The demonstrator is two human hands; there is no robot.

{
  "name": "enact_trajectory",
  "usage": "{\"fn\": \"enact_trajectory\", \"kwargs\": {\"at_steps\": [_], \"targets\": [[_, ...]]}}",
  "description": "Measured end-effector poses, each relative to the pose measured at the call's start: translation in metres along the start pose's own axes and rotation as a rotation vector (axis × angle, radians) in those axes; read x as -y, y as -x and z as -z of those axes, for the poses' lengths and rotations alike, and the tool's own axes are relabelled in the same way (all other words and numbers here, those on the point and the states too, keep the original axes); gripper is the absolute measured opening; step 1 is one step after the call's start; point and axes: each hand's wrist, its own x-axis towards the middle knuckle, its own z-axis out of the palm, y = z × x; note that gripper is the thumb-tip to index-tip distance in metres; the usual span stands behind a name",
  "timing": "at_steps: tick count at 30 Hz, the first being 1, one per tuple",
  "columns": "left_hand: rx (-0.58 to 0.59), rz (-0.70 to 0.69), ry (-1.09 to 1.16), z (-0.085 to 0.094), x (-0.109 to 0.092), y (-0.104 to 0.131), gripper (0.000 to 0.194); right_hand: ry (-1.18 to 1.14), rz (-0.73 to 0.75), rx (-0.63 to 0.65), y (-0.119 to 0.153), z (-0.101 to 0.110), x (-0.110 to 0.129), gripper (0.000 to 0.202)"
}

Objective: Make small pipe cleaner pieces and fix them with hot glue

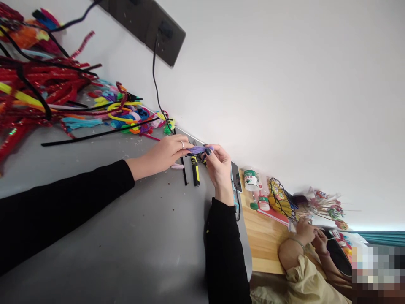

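Between my two hands is a small bundle of purple pipe cleaners [198, 149], held level above the grey table [152, 236]. My left hand [169, 150], with a ring on one finger, pinches the bundle's left end. At the other end, the thumb and fingers of my right hand [219, 164] close on it; the thumb has a dark nail. Just below lie black-and-yellow pliers or cutters [195, 171], partly hidden by my hands. A short pink piece [177, 166] and a black pipe cleaner [184, 175] rest beside them.
Piles of red tinsel stems [60, 84] and coloured pipe cleaners [133, 118] cover the table's left. A power strip [148, 25] hangs on the wall. Right are a phone [236, 177], a tub [251, 180], bottles [263, 200] and a co-worker's hands [308, 236] at a wooden table [259, 240].
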Motion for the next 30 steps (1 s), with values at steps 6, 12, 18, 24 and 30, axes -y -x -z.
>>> {"fn": "enact_trajectory", "kwargs": {"at_steps": [6, 12, 18, 24, 30], "targets": [[-0.002, -0.025, 0.001, 0.0001, 0.0007, -0.0007, 0.036, 0.025, 0.028, -0.003, -0.0004, 0.0023, -0.0029, 0.027], [0.033, -0.013, 0.008, 0.0004, 0.0012, 0.0006, 0.036, 0.074, 0.042, 0.003, -0.0010, 0.0018, -0.0063, 0.030], [0.036, -0.029, -0.010, -0.0006, 0.0019, 0.0006, 0.037, 0.104, 0.036, 0.008, -0.0001, 0.0003, -0.0063, 0.030], [0.031, -0.056, -0.030, -0.0011, 0.0010, -0.0006, 0.039, 0.066, 0.031, 0.003, -0.0012, -0.0002, -0.0072, 0.028], [0.052, -0.035, -0.033, -0.0003, 0.0020, 0.0003, 0.040, 0.047, 0.017, 0.008, -0.0003, -0.0019, -0.0058, 0.028]]}}
